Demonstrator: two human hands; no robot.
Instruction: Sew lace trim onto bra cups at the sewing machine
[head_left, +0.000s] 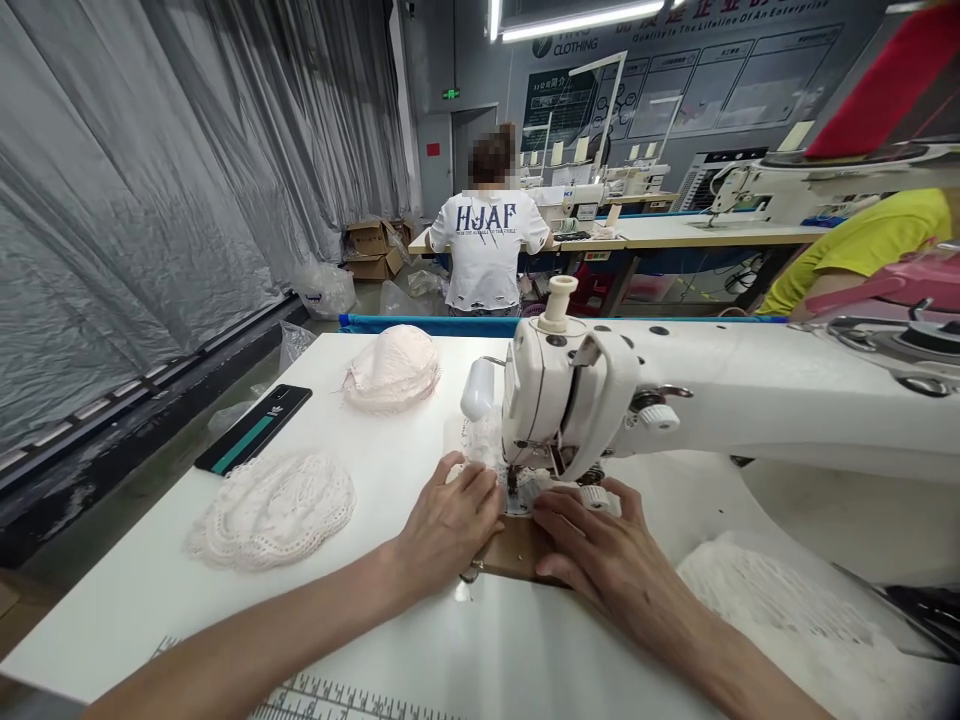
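Note:
A white lace piece [484,437] lies under the needle area of a white sewing machine [540,400]. My left hand [454,522] rests at the left of the presser foot, its bent fingers closed down on the lace. On the other side, my right hand [600,545] has its fingertips together at the lace edge, close to the foot. A brown plate [517,548] shows between both hands on the machine bed. Fingers and machine head hide part of the lace.
Left on the white table [390,620] are a stack of white lace pieces [277,508], a pale pink stack [396,368] and a phone [255,430]. More white lace [780,600] lies at right. A printed ruler [337,700] marks the front. People sit ahead and at right.

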